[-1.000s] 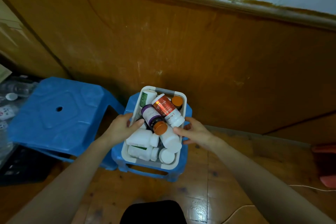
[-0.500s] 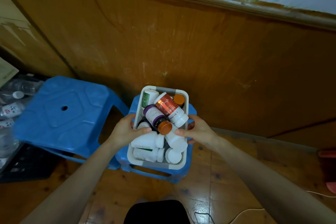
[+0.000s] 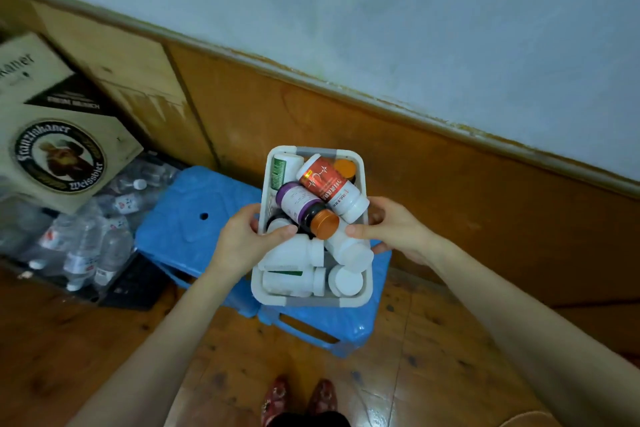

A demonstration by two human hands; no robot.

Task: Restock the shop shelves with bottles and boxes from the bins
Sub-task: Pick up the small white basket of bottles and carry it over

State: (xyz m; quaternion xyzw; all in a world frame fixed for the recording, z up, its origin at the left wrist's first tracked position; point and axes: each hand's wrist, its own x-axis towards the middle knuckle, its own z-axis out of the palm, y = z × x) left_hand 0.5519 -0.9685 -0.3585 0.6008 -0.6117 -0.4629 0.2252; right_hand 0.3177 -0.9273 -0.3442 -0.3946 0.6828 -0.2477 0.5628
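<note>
A white and grey plastic bin (image 3: 313, 302) full of several pill bottles is held in the air above a blue stool (image 3: 325, 326). My left hand (image 3: 242, 239) grips its left wall, thumb over the rim. My right hand (image 3: 394, 229) grips its right wall, thumb inside against a white bottle. On top lie a red-labelled white bottle (image 3: 332, 187) and a purple-labelled dark bottle with an orange cap (image 3: 304, 206). White bottles (image 3: 294, 279) fill the near end.
A second blue stool (image 3: 187, 218) stands left of the first. A shrink-wrapped pack of water bottles (image 3: 86, 239) and a printed cardboard box (image 3: 59, 135) lie at far left. Wood panelling (image 3: 450, 191) runs behind. My red shoes (image 3: 298, 399) stand on the wooden floor.
Both hands closed round the bin's side walls and raised it off the stool. My view rose and tilted, bringing the wall, the cardboard box and the water bottles into sight.
</note>
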